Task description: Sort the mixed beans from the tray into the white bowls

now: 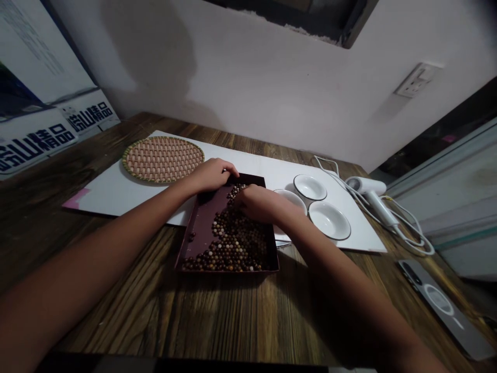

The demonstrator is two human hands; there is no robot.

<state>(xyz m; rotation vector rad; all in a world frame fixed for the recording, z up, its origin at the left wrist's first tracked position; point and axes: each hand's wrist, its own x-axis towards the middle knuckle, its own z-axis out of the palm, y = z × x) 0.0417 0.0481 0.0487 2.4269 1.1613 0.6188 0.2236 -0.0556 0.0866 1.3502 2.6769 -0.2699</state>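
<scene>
A shallow dark maroon box (202, 217) sits on the wooden table, partly over a white board. Many small round beads (229, 248) in brown, black, tan and cream are spread inside it, mostly along its right and near sides. At the far left corner, my left hand (213, 173) is closed over the box rim. My right hand (252, 202) reaches into the box from the right with curled fingers down among the beads. Its fingertips are hidden, so what they hold does not show.
A round woven tray (163, 158) lies on the white board (248, 160). Right of the box stand three white dark-rimmed bowls (330, 220), one partly behind my right arm. Farther right are a white hair dryer (375, 199) with its cord and a grey phone (442, 305).
</scene>
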